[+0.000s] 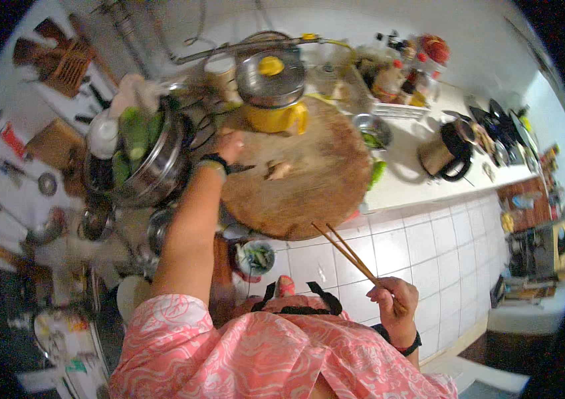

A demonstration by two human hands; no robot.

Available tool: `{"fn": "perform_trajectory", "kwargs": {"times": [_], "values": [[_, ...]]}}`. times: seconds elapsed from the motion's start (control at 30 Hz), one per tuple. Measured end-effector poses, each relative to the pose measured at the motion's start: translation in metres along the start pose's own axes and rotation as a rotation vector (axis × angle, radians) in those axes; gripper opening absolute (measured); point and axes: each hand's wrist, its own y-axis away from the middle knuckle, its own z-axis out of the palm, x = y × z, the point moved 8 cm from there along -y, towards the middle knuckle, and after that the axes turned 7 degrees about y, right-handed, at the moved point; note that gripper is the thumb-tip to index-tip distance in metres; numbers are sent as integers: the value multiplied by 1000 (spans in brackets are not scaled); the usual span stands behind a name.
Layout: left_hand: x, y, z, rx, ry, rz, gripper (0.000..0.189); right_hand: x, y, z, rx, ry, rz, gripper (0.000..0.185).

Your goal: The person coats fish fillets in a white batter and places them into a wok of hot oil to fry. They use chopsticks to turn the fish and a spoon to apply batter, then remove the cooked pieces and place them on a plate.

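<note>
My right hand (396, 301) holds a pair of wooden chopsticks (350, 257), their tips pointing up and left below a round wooden chopping board (307, 199). My left hand (231, 144) is stretched out to the board's upper left edge; it is blurred, so its grip is unclear. Beside that wrist a dark pointed thing, perhaps a knife tip (242, 168), lies on the board. Light brown pieces of food (277, 170) rest near the middle. At the board's back stands a yellow pot (275, 117) with a glass lid (270, 80) and yellow knob.
Left of the board, a large steel pot (150, 174) has green vegetables (135, 132) over it. To the right are a metal bowl (372, 130), a basket of bottles (402, 109) and a steel jug-like container (437, 154). A bowl with greens (256, 257) stands low below the board.
</note>
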Motion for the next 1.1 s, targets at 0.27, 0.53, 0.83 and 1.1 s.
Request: {"fn": "perform_trajectory", "kwargs": {"times": [0.27, 0.53, 0.83, 1.1], "values": [[-33, -23, 3, -146, -371, -57, 46, 20, 37, -31, 139, 127, 187, 15], [-29, -27, -6, -261, 243, -50, 15, 25, 47, -52, 229, 141, 214, 13], [-39, -44, -17, -370, -62, -173, 25, 53, 72, -117, 406, 140, 185, 12], [54, -11, -16, -246, -1499, -196, 24, 143, 147, -271, 584, 217, 328, 11]]}}
